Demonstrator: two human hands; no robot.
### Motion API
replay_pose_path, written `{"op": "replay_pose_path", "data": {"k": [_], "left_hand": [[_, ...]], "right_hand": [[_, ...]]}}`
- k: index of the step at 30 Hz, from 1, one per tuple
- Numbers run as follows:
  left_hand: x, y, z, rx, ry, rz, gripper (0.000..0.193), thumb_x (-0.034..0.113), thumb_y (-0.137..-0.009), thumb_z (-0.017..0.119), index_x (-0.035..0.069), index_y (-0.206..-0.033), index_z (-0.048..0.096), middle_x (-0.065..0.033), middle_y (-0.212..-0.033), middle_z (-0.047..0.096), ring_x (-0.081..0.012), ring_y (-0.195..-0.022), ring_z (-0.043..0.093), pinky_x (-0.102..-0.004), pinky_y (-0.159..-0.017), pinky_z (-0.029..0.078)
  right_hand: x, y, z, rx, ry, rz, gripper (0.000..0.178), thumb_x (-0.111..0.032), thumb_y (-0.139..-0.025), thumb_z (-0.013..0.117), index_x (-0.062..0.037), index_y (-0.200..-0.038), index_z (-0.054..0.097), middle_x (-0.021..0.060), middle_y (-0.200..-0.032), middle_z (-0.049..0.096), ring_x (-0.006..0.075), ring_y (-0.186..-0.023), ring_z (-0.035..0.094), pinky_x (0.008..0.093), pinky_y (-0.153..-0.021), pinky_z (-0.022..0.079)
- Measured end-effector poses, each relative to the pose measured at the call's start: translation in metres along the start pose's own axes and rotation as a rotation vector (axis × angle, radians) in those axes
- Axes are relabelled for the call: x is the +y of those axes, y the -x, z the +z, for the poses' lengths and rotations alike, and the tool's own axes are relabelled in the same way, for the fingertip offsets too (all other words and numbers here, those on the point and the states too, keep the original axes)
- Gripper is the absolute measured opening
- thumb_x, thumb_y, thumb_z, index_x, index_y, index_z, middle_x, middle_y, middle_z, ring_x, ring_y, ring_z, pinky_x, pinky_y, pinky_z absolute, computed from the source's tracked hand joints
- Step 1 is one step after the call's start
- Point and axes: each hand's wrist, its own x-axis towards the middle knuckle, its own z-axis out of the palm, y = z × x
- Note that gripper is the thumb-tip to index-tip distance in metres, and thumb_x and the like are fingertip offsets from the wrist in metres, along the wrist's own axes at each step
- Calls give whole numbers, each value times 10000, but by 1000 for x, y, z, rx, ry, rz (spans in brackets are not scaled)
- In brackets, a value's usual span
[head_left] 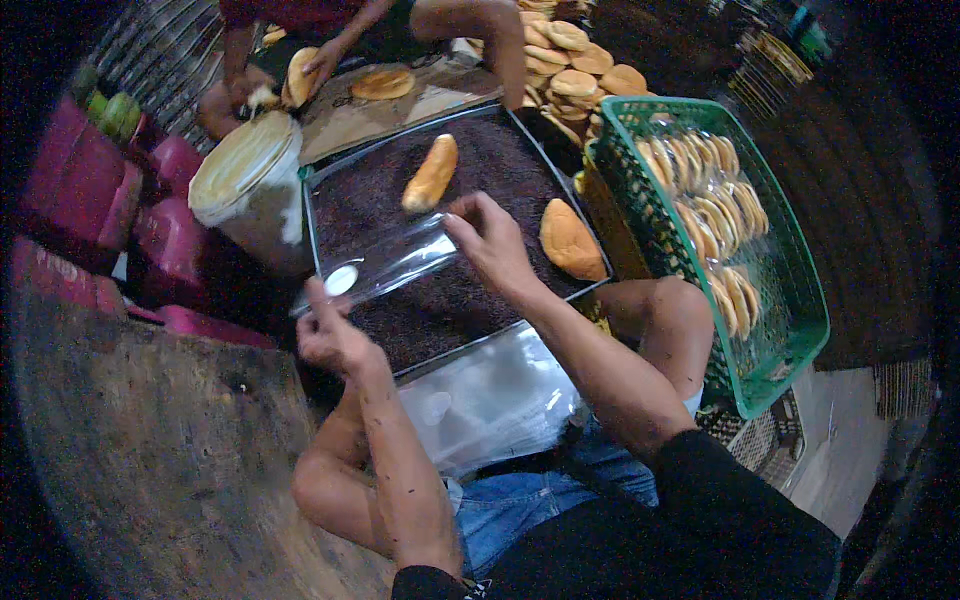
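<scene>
My left hand (pixel 328 335) and my right hand (pixel 490 240) both grip a clear plastic bag (pixel 385 262), stretched between them over a metal tray (pixel 470 352) full of dark sprinkles. One filled bun (pixel 431 173) lies on the sprinkles near the tray's far side, just beyond the bag. Another bun (pixel 571 240) lies at the tray's right edge, close to my right hand. A stack of clear bags (pixel 490 400) rests on my lap under the tray's near rim.
A green plastic basket (pixel 780 330) at the right holds several bagged buns. Plain buns (pixel 575 60) are piled at the far side. Another person's hands (pixel 325 58) hold a bun over a board. A white lidded tub (pixel 248 190) stands left of the tray.
</scene>
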Motion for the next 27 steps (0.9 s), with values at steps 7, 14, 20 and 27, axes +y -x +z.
{"op": "replay_pose_path", "data": {"k": [7,14,20,27], "left_hand": [[-18,-37,-50,134,594,-500,499,464,-899,702,-14,-963,573,-125,-847,665,-197,-695,642,-352,-608,561],[-27,-27,-47,-15,480,-377,549,454,-951,633,-85,-1049,593,-160,-939,675,-236,-826,688,-338,-715,603],[-8,3,-30,-285,548,-289,561,550,-985,495,-11,-977,490,-258,-1118,662,-345,-1005,685,-463,-843,602],[18,4,-36,-471,410,-102,544,594,-998,411,93,-786,446,-269,-1157,656,-339,-1031,675,-417,-861,566]], "right_hand": [[42,-83,96,242,786,309,1029,-678,-725,720,40,-1401,428,244,-1504,391,444,-1461,207,633,-1166,114],[57,-73,-35,-56,707,62,423,-373,-796,748,-46,-1058,688,163,-995,717,339,-910,690,387,-772,543],[76,49,-95,-24,1106,-311,389,-238,-814,740,-43,-1120,600,176,-939,695,379,-912,651,486,-900,466],[-10,57,-163,-80,73,214,529,-185,-911,679,-28,-1357,440,181,-1035,666,243,-1006,658,382,-913,510]]}}
